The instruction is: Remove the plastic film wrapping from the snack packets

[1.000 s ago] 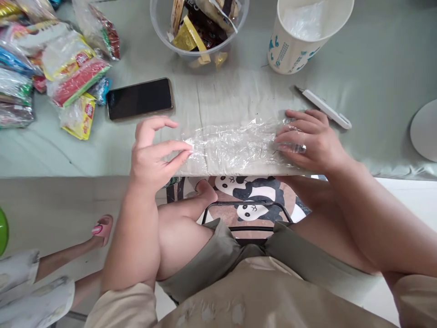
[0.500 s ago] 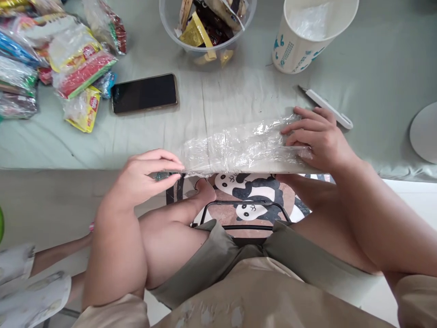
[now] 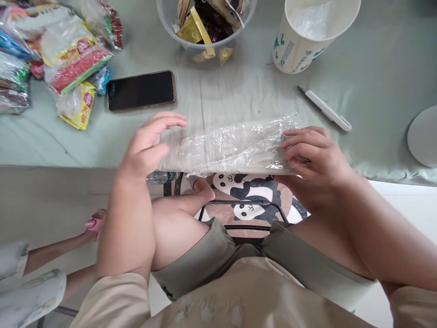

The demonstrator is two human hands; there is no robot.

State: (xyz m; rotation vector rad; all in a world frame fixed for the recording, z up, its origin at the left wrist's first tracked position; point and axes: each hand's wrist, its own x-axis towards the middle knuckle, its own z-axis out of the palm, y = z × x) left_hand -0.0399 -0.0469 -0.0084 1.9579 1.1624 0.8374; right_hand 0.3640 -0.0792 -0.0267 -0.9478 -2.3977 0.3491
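Note:
A crinkled strip of clear plastic wrap (image 3: pixel 235 146) lies along the near edge of the table with the pale green cloth (image 3: pixel 221 91). My left hand (image 3: pixel 146 146) hovers at the wrap's left end, fingers stretched out and slightly blurred, holding nothing I can see. My right hand (image 3: pixel 316 155) rests on the wrap's right end at the table edge, its fingers curled and pressing the film down.
A black phone (image 3: pixel 140 90) lies left of centre. Snack packets (image 3: pixel 51 59) are piled at far left. A clear bowl of snacks (image 3: pixel 205 23), a paper cup (image 3: pixel 307 36), a white pen-like tool (image 3: pixel 326 109) and a round white disc (image 3: pixel 423 136) sit further back and right. Another person's leg (image 3: pixel 58 250) shows at lower left.
My left hand let go its pinch at the table edge and lifted up over the wrap's left end with fingers spread. My right hand slid a little toward me along the wrap.

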